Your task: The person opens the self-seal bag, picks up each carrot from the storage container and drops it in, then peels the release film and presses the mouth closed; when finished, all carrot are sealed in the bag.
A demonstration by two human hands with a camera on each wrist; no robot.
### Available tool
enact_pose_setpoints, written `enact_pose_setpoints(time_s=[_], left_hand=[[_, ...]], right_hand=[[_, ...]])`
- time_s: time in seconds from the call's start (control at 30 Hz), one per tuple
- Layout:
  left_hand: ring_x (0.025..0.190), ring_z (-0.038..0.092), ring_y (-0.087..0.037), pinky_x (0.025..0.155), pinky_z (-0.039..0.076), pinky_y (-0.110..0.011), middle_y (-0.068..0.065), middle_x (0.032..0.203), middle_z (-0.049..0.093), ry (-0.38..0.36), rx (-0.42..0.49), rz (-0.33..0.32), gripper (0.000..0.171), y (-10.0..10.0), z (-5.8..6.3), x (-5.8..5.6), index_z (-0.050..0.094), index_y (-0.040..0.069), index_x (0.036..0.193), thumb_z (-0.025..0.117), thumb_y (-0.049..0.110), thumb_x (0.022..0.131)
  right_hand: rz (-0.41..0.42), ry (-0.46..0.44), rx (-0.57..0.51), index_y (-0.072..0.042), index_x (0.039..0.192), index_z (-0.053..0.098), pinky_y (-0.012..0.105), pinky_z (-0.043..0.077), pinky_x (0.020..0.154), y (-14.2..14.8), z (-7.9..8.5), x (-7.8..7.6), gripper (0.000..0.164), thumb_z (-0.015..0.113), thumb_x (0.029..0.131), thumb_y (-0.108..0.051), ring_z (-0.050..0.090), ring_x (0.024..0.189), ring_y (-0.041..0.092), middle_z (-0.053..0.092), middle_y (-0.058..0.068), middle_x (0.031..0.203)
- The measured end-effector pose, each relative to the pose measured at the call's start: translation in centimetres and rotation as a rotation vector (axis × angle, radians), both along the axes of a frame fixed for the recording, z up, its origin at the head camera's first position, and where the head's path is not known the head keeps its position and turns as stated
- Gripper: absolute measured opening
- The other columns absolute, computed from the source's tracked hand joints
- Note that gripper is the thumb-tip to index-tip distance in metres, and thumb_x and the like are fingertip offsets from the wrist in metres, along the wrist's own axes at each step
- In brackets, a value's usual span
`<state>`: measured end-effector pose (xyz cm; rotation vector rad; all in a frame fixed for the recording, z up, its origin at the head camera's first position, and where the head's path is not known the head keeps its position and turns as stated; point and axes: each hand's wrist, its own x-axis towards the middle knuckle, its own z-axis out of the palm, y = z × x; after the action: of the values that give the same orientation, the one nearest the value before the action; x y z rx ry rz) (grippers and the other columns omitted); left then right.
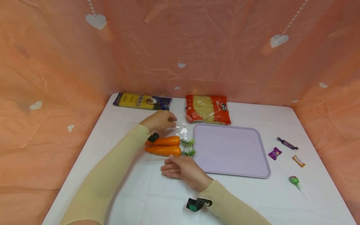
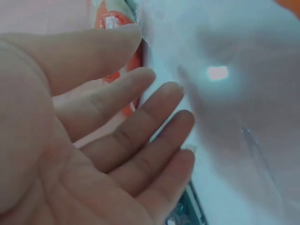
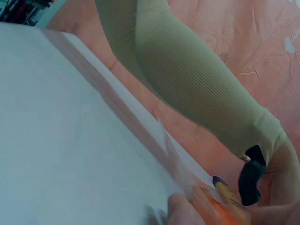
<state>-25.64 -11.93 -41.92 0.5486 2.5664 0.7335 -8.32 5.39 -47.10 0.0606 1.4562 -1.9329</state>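
Fingers (image 2: 136, 123) spread loosely on the left hand (image 1: 159, 121); right hand (image 1: 187, 171) — grip unclear — near two carrots (image 1: 163, 151) and clear plastic (image 1: 183, 131).

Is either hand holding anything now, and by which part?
The left hand holds nothing visible, thumb apart from fingers. The right hand has its thumb at the near edge of the clear plastic by the carrots; a pinch cannot be confirmed.

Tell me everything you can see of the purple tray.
The tray is pale purple, rectangular, with rounded corners and a low rim, plastic by its look. It lies flat and bare on the white table, nearer than the red packet. The carrots' leafy tops end at its left rim, perhaps touching. The right hand hides its near left corner.
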Motion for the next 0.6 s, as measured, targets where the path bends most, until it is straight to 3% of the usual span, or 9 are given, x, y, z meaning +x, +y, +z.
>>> enact_pose_setpoints(time_s=[0.13,0.3,0.43,0.6], left_hand=[[0.109,0.062,-0.023,0.104,0.051,-0.041,-0.004,0.118,0.072,-0.019,-0.012,0.0,0.027,0.2,-0.1,-0.4,0.073,0.013,0.118,0.067,0.028,0.097],[0.09,0.06,-0.022,0.084,0.053,-0.035,-0.002,0.102,0.073,-0.025,0.016,-0.015,0.016,0.1,0.0,-0.4,0.077,0.016,0.1,0.068,0.028,0.097],[0.089,0.061,-0.02,0.085,0.054,-0.034,0.002,0.1,0.074,0.014,0.049,-0.03,0.017,-0.4,0.1,-0.3,0.077,0.016,0.101,0.066,0.03,0.098],[0.093,0.065,-0.018,0.088,0.057,-0.037,0.001,0.102,0.074,0.09,0.1,-0.017,0.023,-1.6,1.0,0.1,0.077,0.014,0.106,0.064,0.031,0.1]], right_hand=[[-0.048,-0.027,-0.03,0.008,0.133,0.057,0.038,0.057,0.097,-0.3,-0.4,0.1,0.053,0.053,0.105,-0.037,0.072,0.109,0.028,0.07,0.024,0.121],[-0.08,-0.03,-0.036,0.007,0.134,0.057,0.037,0.057,0.099,-0.6,-0.5,0.1,0.047,0.046,0.109,-0.03,0.072,0.11,0.026,0.07,0.023,0.122],[-0.081,-0.007,0.002,0.007,0.131,0.059,0.038,0.057,0.098,-0.3,-0.2,0.1,0.043,0.043,0.11,-0.026,0.073,0.107,0.025,0.071,0.021,0.118],[-0.062,0.109,0.138,0.007,0.125,0.064,0.038,0.06,0.093,1.6,1.1,-0.9,0.04,0.042,0.11,-0.022,0.073,0.104,0.026,0.073,0.02,0.113]])
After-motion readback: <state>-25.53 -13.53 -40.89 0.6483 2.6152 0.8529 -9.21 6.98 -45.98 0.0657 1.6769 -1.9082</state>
